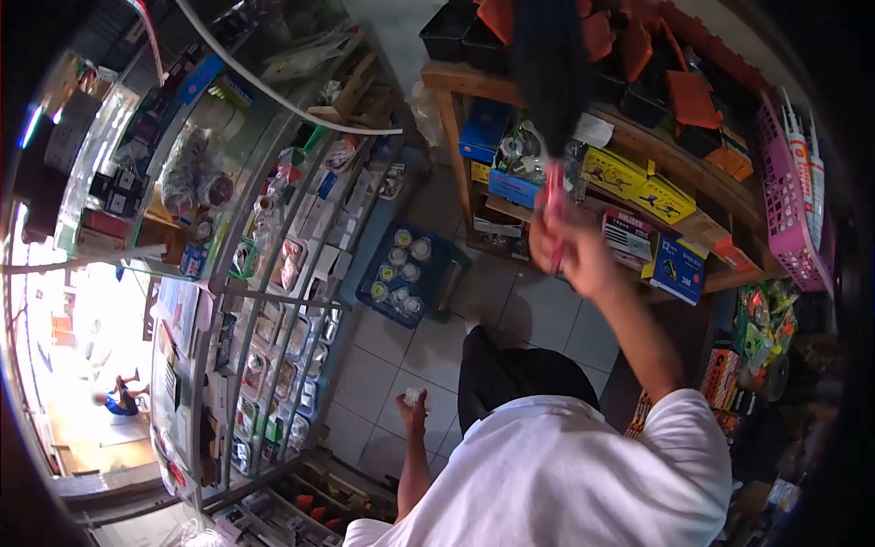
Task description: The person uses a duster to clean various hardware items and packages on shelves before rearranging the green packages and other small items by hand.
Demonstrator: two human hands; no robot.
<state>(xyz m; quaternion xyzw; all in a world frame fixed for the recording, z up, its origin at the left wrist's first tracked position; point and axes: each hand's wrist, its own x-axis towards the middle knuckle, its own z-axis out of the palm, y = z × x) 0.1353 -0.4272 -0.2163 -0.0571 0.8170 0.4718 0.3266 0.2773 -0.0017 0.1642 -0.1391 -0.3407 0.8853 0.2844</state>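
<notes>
Pink-handled duster (552, 109) is raised in front of the wooden shelf (456, 78), dark head uppermost and blurred, so contact with the goods there cannot be told. Risks, noted from the left: glass shelving (301, 301) is packed with small packets and containers; a wide turn on that side could knock some loose. Blue crate (441, 262) sits on the tiled floor (383, 351) with pale-capped containers (410, 273) inside; it lies near the person's foot (472, 322), so a step forward with eyes on the shelf could catch it. Left hand (413, 416), held low, has its fingers closed about a small whitish item (414, 396), details too small to read; inattention or a loosened hold would drop it onto hard tile. Right hand (567, 244) has its fingers clamped around the handle; a slack grip could let the long head swing. Clear containers (524, 146) stand close by the handle in view and look easiest to tip. Yellow boxes (638, 185) and a blue box (676, 269) sit at the shelf's front; a snag may drag one off. Pink basket (786, 196), far right, holds upright tubes (804, 159), probably top-heavy if bumped.
</notes>
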